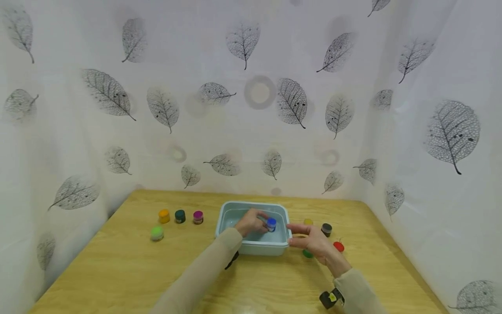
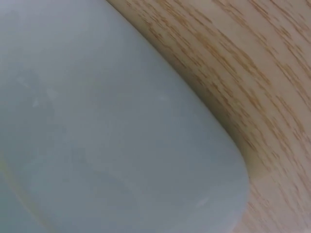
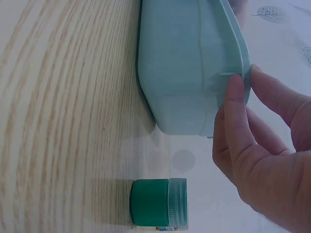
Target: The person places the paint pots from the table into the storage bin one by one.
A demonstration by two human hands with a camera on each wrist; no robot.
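white curtain (image 1: 188, 65) printed with grey skeleton leaves hangs behind and along both sides of a wood-grain desk (image 1: 129, 270). pale blue plastic basin (image 1: 256, 249) sits toward the far edge. left hand (image 1: 252, 221) is inside it, fingers closed at the near side of a small blue-topped jar (image 1: 271, 224); jar is within the basin walls, cannot tell whether it touches the bottom. right hand (image 3: 262, 145) pinches the basin's right rim, thumb and fingers on opposite faces. hands well apart.

left of basin, four jars on the desk: orange (image 1: 164, 216), dark teal (image 1: 180, 216), magenta (image 1: 198, 217), with light green (image 1: 157, 233) nearer. right of basin: yellow (image 1: 308, 221), black (image 1: 326, 229), red (image 1: 338, 247), green (image 3: 150, 203), some partly hidden by the right hand. both sleeves (image 1: 200, 272) beige; black device (image 1: 326, 300) at the right wrist.
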